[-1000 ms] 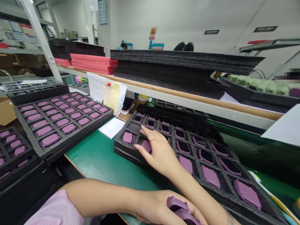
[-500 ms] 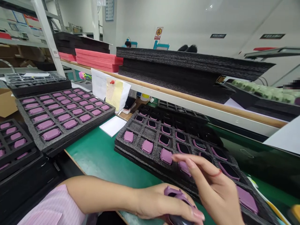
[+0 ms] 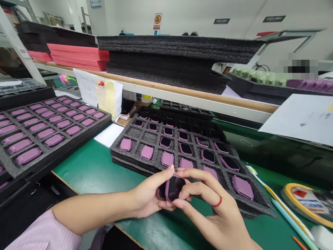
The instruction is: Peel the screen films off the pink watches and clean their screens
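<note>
Before the foam tray, my left hand [image 3: 145, 196] is closed around two purple smartwatch bodies pressed face to back. The nearer smartwatch [image 3: 175, 188] has a black glass face turned toward me; only part of the other smartwatch [image 3: 161, 192] shows behind it, at its left. My right hand [image 3: 217, 208] pinches the nearer one at its right edge with thumb and fingers. Just beyond my hands is a dark foam tray [image 3: 133, 131]. Its front row holds smartwatches with purple backs up, such as one purple watch [image 3: 147, 152]; others behind lie black face up.
Another foam tray [image 3: 80, 138] of purple watches stands at left. White paper [image 3: 108, 135] lies between the trays. A shelf edge [image 3: 187, 94] crosses above, carrying black foam sheets [image 3: 177, 45] and pink foam [image 3: 78, 57]. At right are a toothbrush [image 3: 281, 203] and a tape roll [image 3: 307, 203].
My left hand has lifted and turned the smartwatches so that a black face shows. My right hand has come left and down from above the tray and taken hold. The view has shifted right.
</note>
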Tool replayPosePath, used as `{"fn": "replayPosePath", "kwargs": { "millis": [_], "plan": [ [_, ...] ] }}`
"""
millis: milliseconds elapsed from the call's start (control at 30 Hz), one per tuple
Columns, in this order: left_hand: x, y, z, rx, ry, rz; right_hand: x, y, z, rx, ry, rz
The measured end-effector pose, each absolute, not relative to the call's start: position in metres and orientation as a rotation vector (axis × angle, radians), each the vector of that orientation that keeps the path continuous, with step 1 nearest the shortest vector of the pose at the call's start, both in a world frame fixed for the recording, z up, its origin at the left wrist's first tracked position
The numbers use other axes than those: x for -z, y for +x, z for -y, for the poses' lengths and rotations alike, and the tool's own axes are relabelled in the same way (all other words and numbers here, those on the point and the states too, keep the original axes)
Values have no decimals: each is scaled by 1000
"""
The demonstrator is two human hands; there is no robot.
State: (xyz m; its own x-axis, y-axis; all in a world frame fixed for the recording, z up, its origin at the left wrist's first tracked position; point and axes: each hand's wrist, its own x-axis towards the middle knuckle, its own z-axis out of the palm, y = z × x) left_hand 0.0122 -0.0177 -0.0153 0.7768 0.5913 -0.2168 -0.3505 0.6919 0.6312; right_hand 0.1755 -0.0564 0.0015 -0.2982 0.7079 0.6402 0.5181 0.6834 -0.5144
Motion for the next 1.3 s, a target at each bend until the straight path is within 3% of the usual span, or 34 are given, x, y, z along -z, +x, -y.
{"fn": "replayPosePath", "kwargs": {
  "millis": [367, 700, 1300],
  "plan": [
    [16, 9, 16, -488, 612, -326, -10, 188, 61, -615, -971, 1158],
    [14, 8, 17, -501, 634, -341, -1, 186, 61, -469, -1038, 1432],
    [13, 8, 20, -582, 644, -502, -9, 185, 67, 185, -849, 2023]
  ]
}}
